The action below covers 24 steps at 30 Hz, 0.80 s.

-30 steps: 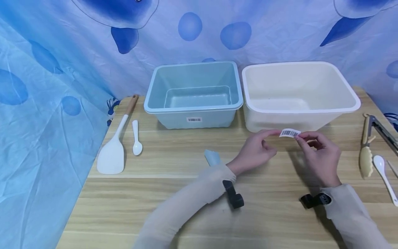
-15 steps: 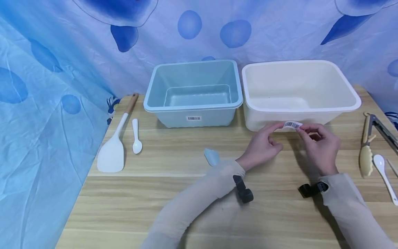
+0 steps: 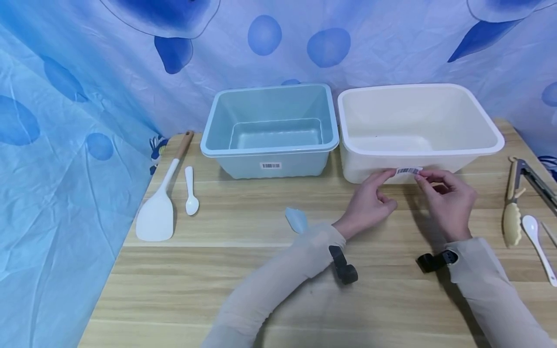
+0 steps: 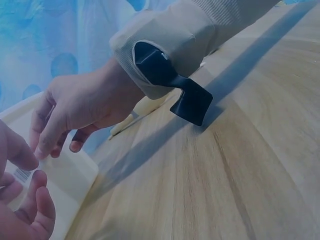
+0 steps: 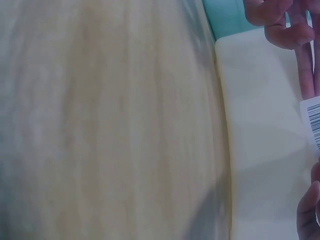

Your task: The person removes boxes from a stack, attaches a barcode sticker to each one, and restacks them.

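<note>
A white barcode sticker (image 3: 407, 170) lies against the front wall of the white plastic tub (image 3: 365, 164), just under its rim. My left hand (image 3: 365, 200) touches the sticker's left end with an outstretched index finger; its thumb stands apart, lower down. At the other end, my right hand (image 3: 448, 200) pinches the sticker's corner between thumb and index finger. The right wrist view shows part of the barcode label (image 5: 313, 120) between the two hands. In the left wrist view my right hand (image 4: 82, 107) partly hides the tub, and the sticker is small there.
A light blue tub (image 3: 239, 166) with its own barcode label (image 3: 271, 165) stands left of the white one. A spatula (image 3: 156, 215) and small white spoon (image 3: 191, 193) lie left. A blue piece (image 3: 297, 220) lies mid-table; tongs (image 3: 512, 217) and a white spoon (image 3: 532, 232) lie right.
Both hands have moved slightly forward with the sticker, from in front of the white tub to its front wall. The sticker, curved before, now looks flatter.
</note>
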Available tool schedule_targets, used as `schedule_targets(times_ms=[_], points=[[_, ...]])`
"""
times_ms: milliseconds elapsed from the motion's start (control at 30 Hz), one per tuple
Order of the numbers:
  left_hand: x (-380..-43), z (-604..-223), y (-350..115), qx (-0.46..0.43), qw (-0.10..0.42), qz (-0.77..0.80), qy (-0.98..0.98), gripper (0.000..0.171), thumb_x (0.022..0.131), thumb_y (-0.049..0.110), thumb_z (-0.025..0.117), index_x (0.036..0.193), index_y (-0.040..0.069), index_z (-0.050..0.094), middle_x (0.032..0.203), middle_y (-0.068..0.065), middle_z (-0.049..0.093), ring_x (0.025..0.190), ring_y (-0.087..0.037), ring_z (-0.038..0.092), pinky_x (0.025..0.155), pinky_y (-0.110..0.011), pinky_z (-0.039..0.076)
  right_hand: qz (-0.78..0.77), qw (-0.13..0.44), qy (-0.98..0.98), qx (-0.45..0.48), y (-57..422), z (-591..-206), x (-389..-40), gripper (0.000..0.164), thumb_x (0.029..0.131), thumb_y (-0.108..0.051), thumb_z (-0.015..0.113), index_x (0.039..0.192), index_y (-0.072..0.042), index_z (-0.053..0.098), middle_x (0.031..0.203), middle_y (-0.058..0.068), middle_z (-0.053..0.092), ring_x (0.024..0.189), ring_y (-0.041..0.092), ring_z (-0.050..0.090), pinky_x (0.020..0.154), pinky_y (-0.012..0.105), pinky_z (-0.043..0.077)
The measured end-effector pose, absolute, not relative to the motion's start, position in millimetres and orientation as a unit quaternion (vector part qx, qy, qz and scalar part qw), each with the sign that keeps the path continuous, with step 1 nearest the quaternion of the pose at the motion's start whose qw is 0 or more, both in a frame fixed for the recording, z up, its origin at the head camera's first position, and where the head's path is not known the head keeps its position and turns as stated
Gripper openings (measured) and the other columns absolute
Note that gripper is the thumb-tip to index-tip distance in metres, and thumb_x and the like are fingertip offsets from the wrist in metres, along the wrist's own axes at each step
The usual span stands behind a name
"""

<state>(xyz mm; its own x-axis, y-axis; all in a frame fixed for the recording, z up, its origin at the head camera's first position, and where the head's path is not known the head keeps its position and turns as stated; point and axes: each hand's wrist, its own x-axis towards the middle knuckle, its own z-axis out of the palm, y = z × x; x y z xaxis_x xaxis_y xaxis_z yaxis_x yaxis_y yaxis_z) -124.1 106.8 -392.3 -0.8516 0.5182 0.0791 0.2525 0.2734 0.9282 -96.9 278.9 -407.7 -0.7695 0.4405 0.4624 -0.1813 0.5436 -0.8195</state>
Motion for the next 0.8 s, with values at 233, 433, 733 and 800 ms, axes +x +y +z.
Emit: schedule_targets(times_ms=[233, 433, 733, 800], points=[[-122.2, -393.6, 108.0, 0.249, 0.113, 0.549, 0.790, 0.071, 0.081, -0.003, 0.064, 0.146, 0.015, 0.042, 0.145, 0.004, 0.046, 0.068, 0.005, 0.055, 0.063, -0.009, 0.049, 0.463, 0.332, -0.819, -0.067, 278.6, -408.0, -95.1, 0.016, 0.084, -0.008, 0.074, 0.098, 0.000, 0.075, 0.092, -0.030, 0.065, 0.075, -0.011, 0.060, 0.063, 0.003, 0.045], [-119.2, -394.0, 107.9, 0.248, 0.104, 0.551, 0.790, 0.074, 0.079, -0.004, 0.064, 0.147, 0.014, 0.040, 0.145, 0.001, 0.046, 0.068, 0.006, 0.054, 0.062, -0.009, 0.049, 0.452, 0.330, -0.828, -0.048, 277.6, -407.5, -93.9, 0.017, 0.084, -0.006, 0.073, 0.100, 0.000, 0.074, 0.096, -0.031, 0.062, 0.077, -0.013, 0.059, 0.065, 0.002, 0.044], [-118.8, -394.4, 112.1, 0.224, 0.109, 0.565, 0.786, 0.064, 0.079, -0.007, 0.064, 0.138, 0.016, 0.051, 0.137, -0.001, 0.050, 0.069, 0.003, 0.057, 0.062, -0.010, 0.050, 0.472, 0.299, -0.829, -0.035, 277.8, -404.5, -92.0, 0.014, 0.086, -0.001, 0.068, 0.098, 0.005, 0.071, 0.097, -0.020, 0.061, 0.077, -0.009, 0.058, 0.063, 0.003, 0.046], [-121.4, -394.0, 115.5, 0.227, 0.114, 0.568, 0.783, 0.061, 0.080, -0.007, 0.064, 0.136, 0.016, 0.053, 0.132, -0.002, 0.053, 0.071, 0.002, 0.058, 0.064, -0.010, 0.050, 0.507, 0.275, -0.817, -0.023, 277.4, -402.7, -94.2, 0.013, 0.088, 0.002, 0.065, 0.098, 0.008, 0.068, 0.093, -0.015, 0.064, 0.073, -0.004, 0.059, 0.059, 0.006, 0.048]])
